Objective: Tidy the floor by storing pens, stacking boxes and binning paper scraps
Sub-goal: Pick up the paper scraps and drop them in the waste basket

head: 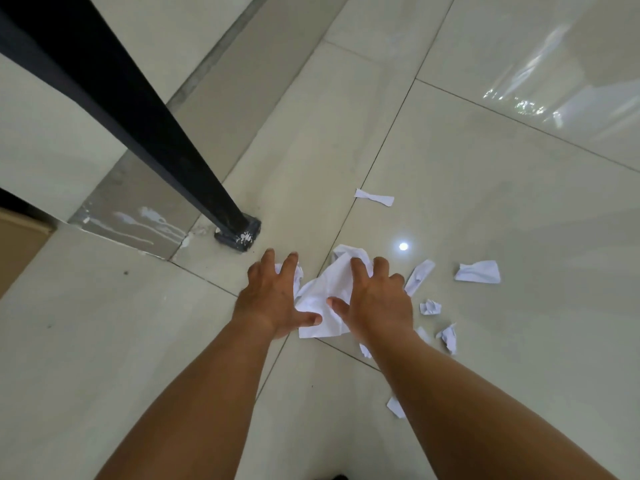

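Note:
A heap of crumpled white paper [320, 296] lies on the pale tiled floor [485, 202] between my hands. My left hand [268, 299] rests on its left side with spread fingers over a crumpled bit. My right hand [375, 299] presses on its right side, fingers apart, thumb on the sheet. Smaller white scraps lie to the right: a long strip [419, 277], a folded piece [479, 271], a small wad [430, 307], a torn bit [449, 337]. Another strip [374, 197] lies farther ahead. One scrap [396, 407] peeks out beside my right forearm.
A black table leg [156, 140] slants down from the upper left and ends in a paint-spattered foot [239, 233] just ahead of my left hand. A grey skirting strip [138, 209] runs along the wall at left. A brown cardboard edge [17, 244] shows at far left.

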